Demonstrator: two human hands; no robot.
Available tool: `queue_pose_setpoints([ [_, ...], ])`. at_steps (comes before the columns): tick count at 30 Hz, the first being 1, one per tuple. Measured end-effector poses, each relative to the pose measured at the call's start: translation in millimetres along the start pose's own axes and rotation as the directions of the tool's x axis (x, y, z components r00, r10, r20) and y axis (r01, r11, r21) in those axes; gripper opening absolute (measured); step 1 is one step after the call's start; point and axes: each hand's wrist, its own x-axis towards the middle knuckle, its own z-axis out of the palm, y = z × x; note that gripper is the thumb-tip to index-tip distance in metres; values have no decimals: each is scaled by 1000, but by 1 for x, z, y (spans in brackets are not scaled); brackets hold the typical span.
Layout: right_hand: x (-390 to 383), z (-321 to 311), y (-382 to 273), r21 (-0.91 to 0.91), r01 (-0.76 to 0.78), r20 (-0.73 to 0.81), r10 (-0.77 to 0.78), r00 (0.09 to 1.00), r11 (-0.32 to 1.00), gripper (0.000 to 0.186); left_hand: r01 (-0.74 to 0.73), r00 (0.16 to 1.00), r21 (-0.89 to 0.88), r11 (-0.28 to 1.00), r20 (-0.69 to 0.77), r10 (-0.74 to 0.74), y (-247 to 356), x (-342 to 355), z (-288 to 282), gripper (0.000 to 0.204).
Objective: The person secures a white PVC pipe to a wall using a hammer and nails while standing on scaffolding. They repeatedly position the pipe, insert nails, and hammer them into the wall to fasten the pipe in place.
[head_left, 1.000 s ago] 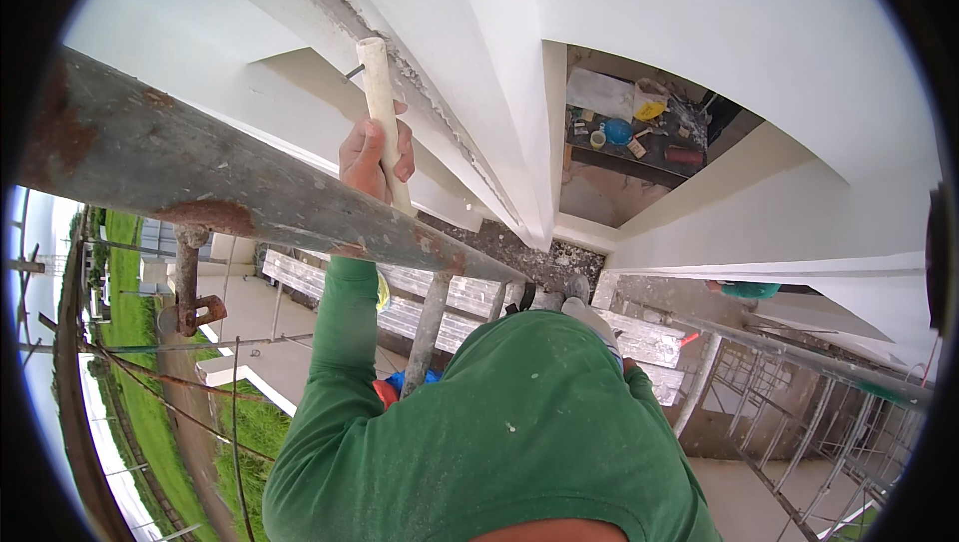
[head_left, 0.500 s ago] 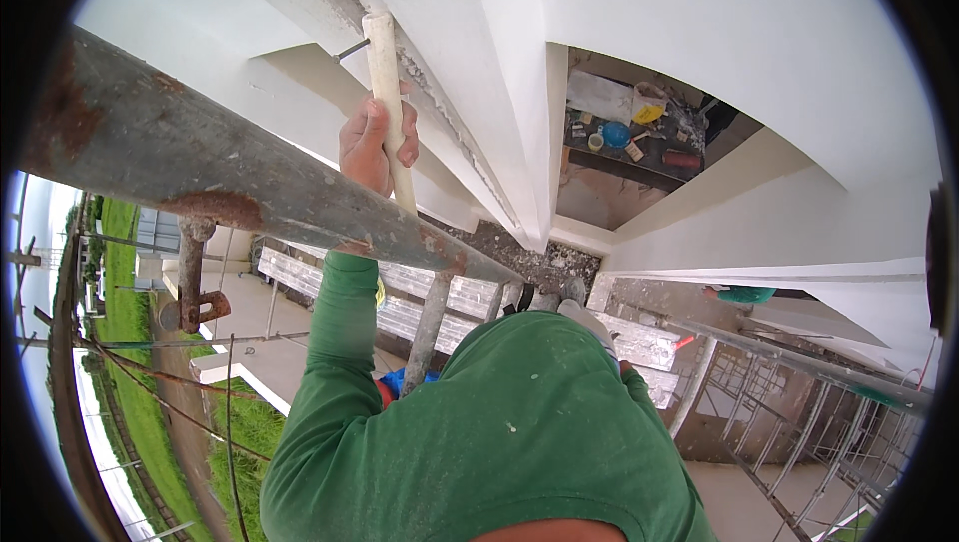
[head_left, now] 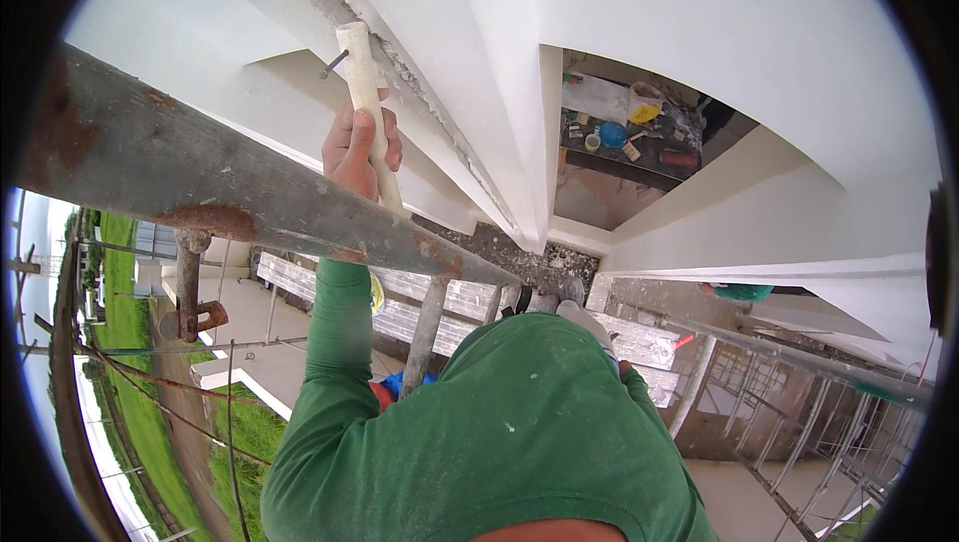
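My left hand [head_left: 356, 150] is closed round an off-white stick [head_left: 355, 57] with a metal pin [head_left: 334, 63] jutting from its upper end. The stick's top is at a rough grey strip [head_left: 398, 74] along the white beam [head_left: 479, 32]; whether they touch I cannot tell. A rusty steel tube [head_left: 240, 192] crosses just below that hand, in front of my forearm. My right hand [head_left: 626, 367] barely shows beside my body at the right, its fingers hidden.
Weathered planks [head_left: 644, 342] lie below me, with scaffold frames [head_left: 819, 422] at lower right. A recess [head_left: 629, 207] holds a dark board [head_left: 649, 154] with containers and tools. Another person's teal-clad arm [head_left: 739, 291] shows at right. Grass [head_left: 130, 332] lies far below left.
The stick in my left hand rose slightly, then shifted left, its top leaning further left. My body and the steel tube look much the same.
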Motion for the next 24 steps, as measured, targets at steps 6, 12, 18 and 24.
queue_pose_setpoints([
  [6,-2,2,4,-3,-3,-9,3,1000,1000,39,-392,870,169,904,-251,424,2,10,-20,43],
  [12,-2,4,5,-3,2,-22,-2,1000,1000,39,-257,669,539,802,-500,550,41,21,6,66],
  [18,-6,8,7,0,5,-32,-5,999,1000,40,-100,662,865,491,-311,682,18,42,13,64],
  [24,-11,10,8,9,7,-23,-6,1000,1000,41,-121,758,723,680,-375,534,21,26,14,59],
])
